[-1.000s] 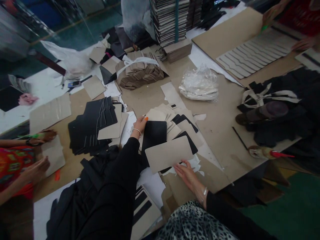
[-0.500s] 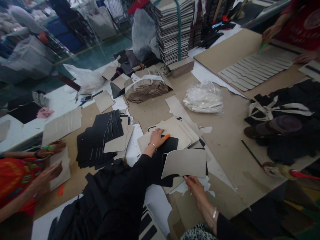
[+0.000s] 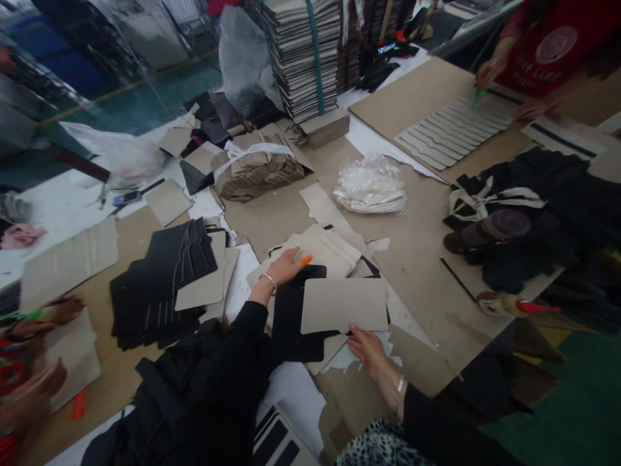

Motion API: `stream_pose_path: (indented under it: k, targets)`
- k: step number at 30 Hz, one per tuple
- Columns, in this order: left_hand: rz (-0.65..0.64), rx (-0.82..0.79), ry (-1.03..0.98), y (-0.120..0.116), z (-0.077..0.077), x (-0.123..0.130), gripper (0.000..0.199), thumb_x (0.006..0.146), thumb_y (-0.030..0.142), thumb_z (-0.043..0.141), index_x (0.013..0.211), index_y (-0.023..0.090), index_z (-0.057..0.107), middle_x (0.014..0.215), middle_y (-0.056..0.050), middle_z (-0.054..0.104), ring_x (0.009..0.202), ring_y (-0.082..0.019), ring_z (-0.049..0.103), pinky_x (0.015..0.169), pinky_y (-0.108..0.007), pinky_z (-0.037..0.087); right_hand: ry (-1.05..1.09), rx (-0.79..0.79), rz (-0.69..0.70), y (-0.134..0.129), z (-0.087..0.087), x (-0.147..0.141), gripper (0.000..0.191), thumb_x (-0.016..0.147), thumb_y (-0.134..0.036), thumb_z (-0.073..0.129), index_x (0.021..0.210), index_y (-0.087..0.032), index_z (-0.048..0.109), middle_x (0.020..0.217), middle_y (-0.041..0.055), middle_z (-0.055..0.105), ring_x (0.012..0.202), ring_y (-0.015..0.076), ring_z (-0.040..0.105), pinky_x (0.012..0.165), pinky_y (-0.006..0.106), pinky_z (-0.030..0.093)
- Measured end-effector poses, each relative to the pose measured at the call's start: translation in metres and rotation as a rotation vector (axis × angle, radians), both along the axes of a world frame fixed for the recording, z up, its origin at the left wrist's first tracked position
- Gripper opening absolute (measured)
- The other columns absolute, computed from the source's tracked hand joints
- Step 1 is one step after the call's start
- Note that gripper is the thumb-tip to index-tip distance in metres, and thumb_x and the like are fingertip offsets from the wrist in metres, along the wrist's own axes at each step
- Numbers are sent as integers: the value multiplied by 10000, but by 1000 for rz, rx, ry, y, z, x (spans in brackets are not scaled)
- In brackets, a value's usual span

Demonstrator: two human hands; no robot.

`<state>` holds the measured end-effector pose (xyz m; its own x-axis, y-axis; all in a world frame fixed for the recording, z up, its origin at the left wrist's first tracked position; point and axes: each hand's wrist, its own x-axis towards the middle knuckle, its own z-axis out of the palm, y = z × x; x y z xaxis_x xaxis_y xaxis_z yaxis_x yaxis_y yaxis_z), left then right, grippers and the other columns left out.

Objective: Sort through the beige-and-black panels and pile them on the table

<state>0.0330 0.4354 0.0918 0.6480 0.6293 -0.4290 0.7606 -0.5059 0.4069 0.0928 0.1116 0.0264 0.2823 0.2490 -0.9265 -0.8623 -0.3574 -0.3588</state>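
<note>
My left hand (image 3: pixel 285 266), with an orange cover on its thumb, lies with fingers stretched over a pile of beige panels (image 3: pixel 332 249). Below it is a black panel (image 3: pixel 295 323). A beige rounded-corner panel (image 3: pixel 345 305) is pinched at its lower edge by my right hand (image 3: pixel 367 348). It looks flat and overlaps the black panel and the pile. Part of the pile is hidden under my left hand and this panel.
Fanned black panels (image 3: pixel 160 278) lie to the left, near a co-worker's hands (image 3: pixel 36 382). A plastic-wrapped bundle (image 3: pixel 371 184), a tied bundle (image 3: pixel 259 171) and a tall stack (image 3: pixel 303 65) stand behind. A red-tipped bottle (image 3: pixel 509 304) lies right; another co-worker brushes strips (image 3: pixel 456 133).
The beige panel in my right hand was curved and raised at its left; now it lies flatter. My left hand stays on the pile. The whole view has shifted.
</note>
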Motion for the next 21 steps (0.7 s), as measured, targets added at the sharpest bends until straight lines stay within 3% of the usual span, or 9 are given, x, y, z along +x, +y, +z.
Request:
stream_pose_path:
  k: [3, 5, 10, 13, 16, 18, 21]
  targets:
    - [-57, 7, 53, -29, 0, 2, 1049, 613, 710, 774, 1509, 275, 445, 1633, -153, 342, 1480, -436, 313, 1185, -604, 258, -2, 52, -37, -1, -5, -6, 556, 488, -586, 917, 782, -220, 620, 869, 50, 716, 1008, 270, 699, 985, 393, 547]
    - [-86, 26, 72, -45, -4, -2, 1197, 540, 678, 832, 1566, 312, 336, 1684, -131, 215, 1530, -443, 178, 1197, -643, 193, 10, 87, -74, 3, -7, -8, 551, 483, -589, 916, 781, -232, 620, 897, 35, 721, 1025, 258, 690, 1010, 384, 538]
    - [-106, 42, 98, -43, -8, -15, 1145, 635, 643, 793, 1594, 362, 234, 1708, -70, 141, 1562, -375, 93, 1229, -604, 143, 59, 181, -28, 24, -3, -5, 595, 497, -570, 919, 888, -214, 648, 1016, 50, 743, 1031, 239, 686, 1007, 374, 532]
    - [-32, 64, 145, -33, -6, -20, 1095, 628, 677, 785, 1567, 424, 282, 1717, -68, 76, 1549, -457, 24, 1179, -709, 133, 83, 172, 60, 33, 0, -2, 590, 514, -565, 918, 877, -194, 637, 1002, 61, 749, 961, 220, 698, 981, 362, 532]
    - [54, 57, 187, -33, -4, -26, 1136, 595, 701, 796, 1566, 451, 263, 1717, -91, 40, 1512, -557, 21, 1076, -806, 219, 162, 189, 35, 38, 0, -6, 587, 528, -510, 930, 932, -212, 626, 1076, 43, 748, 941, 209, 707, 948, 361, 543]
    - [51, 34, 173, -34, -6, -30, 1172, 616, 688, 792, 1589, 431, 191, 1714, -95, 71, 1514, -540, 89, 1074, -757, 304, 215, 218, -19, 42, -1, -10, 613, 527, -468, 944, 984, -227, 614, 1128, 35, 739, 963, 210, 709, 930, 353, 552]
    - [11, 38, 133, -28, -8, -34, 1162, 664, 658, 779, 1605, 386, 154, 1711, -88, 106, 1528, -477, 135, 1128, -661, 327, 237, 230, -73, 53, -2, -14, 650, 511, -428, 963, 1007, -231, 591, 1136, 34, 732, 986, 205, 706, 914, 326, 560]
